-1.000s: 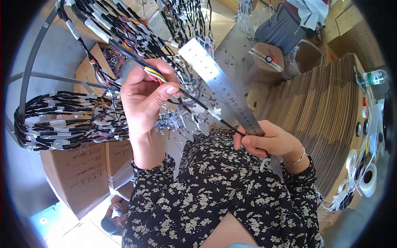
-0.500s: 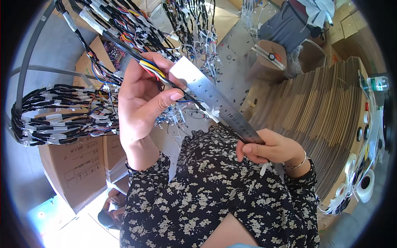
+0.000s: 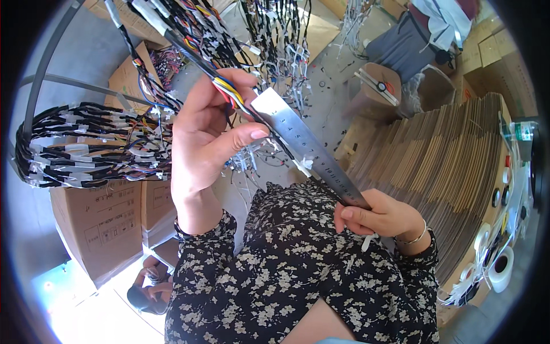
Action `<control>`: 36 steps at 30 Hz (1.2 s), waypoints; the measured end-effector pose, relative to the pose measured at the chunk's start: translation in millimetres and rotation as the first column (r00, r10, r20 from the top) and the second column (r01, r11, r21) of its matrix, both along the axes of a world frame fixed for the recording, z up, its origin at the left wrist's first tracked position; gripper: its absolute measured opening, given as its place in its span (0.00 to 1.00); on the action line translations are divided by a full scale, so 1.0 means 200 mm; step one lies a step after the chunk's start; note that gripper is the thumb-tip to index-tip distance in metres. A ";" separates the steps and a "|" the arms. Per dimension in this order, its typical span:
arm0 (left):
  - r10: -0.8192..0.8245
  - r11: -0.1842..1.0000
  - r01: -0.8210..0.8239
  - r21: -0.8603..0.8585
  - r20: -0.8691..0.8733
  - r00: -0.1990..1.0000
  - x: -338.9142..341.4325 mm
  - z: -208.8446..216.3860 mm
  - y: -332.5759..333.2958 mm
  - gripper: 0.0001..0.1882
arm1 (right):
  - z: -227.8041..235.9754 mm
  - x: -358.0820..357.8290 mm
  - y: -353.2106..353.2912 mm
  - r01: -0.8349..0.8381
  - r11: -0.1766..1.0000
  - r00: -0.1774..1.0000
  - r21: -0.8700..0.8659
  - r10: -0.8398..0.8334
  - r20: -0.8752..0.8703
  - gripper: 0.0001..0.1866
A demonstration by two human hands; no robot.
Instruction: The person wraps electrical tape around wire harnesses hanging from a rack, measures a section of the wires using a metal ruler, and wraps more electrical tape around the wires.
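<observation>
My left hand is raised and pinches a bundle of coloured wires, red, yellow and blue, that come out of a black sheathed cable. My right hand holds the lower end of a long steel ruler. The ruler slants up to the left, and its top end lies against the wires by my left thumb. A thin black wire runs along the ruler down to my right hand. Both sleeves are black with a small white flower print.
Bundles of black taped cables hang at the left over brown cardboard boxes. More wire harnesses hang ahead. A tall stack of flat cardboard stands at the right, with tape rolls beside it. A person crouches below left.
My left hand has slid the wires up along the ruler toward its top end. My right hand and the ruler have shifted slightly lower and to the right.
</observation>
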State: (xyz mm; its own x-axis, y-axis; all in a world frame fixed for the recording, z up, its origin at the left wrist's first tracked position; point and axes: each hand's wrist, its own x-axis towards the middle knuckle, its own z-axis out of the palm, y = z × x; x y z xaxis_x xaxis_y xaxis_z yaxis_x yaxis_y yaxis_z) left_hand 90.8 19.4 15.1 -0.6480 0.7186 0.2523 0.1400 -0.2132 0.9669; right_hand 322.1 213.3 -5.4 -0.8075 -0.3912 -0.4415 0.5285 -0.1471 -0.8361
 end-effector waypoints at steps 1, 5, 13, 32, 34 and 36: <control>0.008 1.000 -0.008 0.003 -0.002 1.000 0.00 0.01 -0.01 0.33 | 0.01 0.00 0.00 -0.005 1.000 1.000 0.017 0.004 0.018 0.18; -0.051 0.999 0.052 -0.006 0.047 0.998 0.00 0.02 -0.03 0.40 | 0.03 0.00 -0.01 -0.035 0.999 0.998 0.036 0.033 0.060 0.17; -0.127 0.991 0.123 0.043 0.091 0.988 -0.03 -0.05 -0.07 0.36 | 0.11 0.00 -0.07 -0.035 0.963 0.999 0.266 0.026 0.037 0.14; 0.336 0.942 -0.336 0.016 -0.047 0.941 0.18 -0.33 -0.14 0.21 | 0.26 -0.07 -0.29 0.031 0.625 0.997 0.780 0.037 -0.069 0.10; 0.420 0.907 -0.417 0.064 -0.054 0.906 0.20 -0.31 -0.13 0.19 | 0.27 -0.08 -0.30 0.019 0.586 0.996 0.810 0.058 -0.066 0.10; 0.488 0.868 -0.496 -0.016 -0.154 0.859 0.22 -0.27 -0.14 0.17 | 0.27 -0.08 -0.31 0.022 0.528 0.996 0.849 0.061 -0.064 0.10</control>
State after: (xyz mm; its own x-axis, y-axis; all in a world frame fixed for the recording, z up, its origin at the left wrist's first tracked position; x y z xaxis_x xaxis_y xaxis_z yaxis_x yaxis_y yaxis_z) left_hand 134.3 -8.5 -38.9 -0.8812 0.3307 0.3379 0.3480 -0.0299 0.9370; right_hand 306.6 151.4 48.1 -0.8507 0.1187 -0.5121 0.4519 0.6629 -0.5969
